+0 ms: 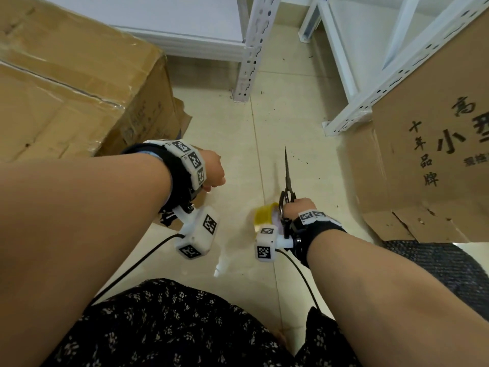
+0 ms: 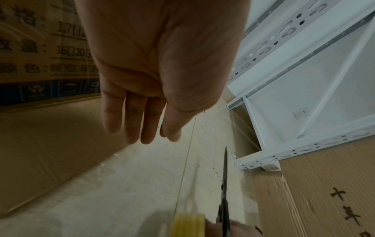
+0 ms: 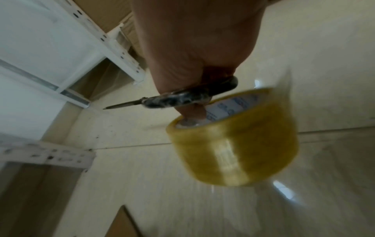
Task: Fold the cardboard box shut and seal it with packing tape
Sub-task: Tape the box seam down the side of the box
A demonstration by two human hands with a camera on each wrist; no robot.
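Note:
My right hand (image 1: 299, 207) grips black scissors (image 1: 287, 176) with the blades pointing forward. A yellowish roll of packing tape (image 1: 264, 215) hangs on its fingers; in the right wrist view a finger passes through the core of the tape roll (image 3: 233, 152), below the scissors (image 3: 182, 97). My left hand (image 1: 214, 176) hangs over the floor with nothing in it, its fingers (image 2: 142, 125) loosely straight. A large cardboard box (image 1: 66, 88) with clear tape across its top stands to the left. A second cardboard box (image 1: 423, 168) with printed characters stands to the right.
White metal shelving (image 1: 248, 49) stands ahead, with another rack (image 1: 370, 75) to the right against the printed box. Beige floor tiles (image 1: 291, 115) lie between the boxes. A dark mat (image 1: 436, 260) lies at the lower right. My patterned clothing (image 1: 172, 327) fills the bottom.

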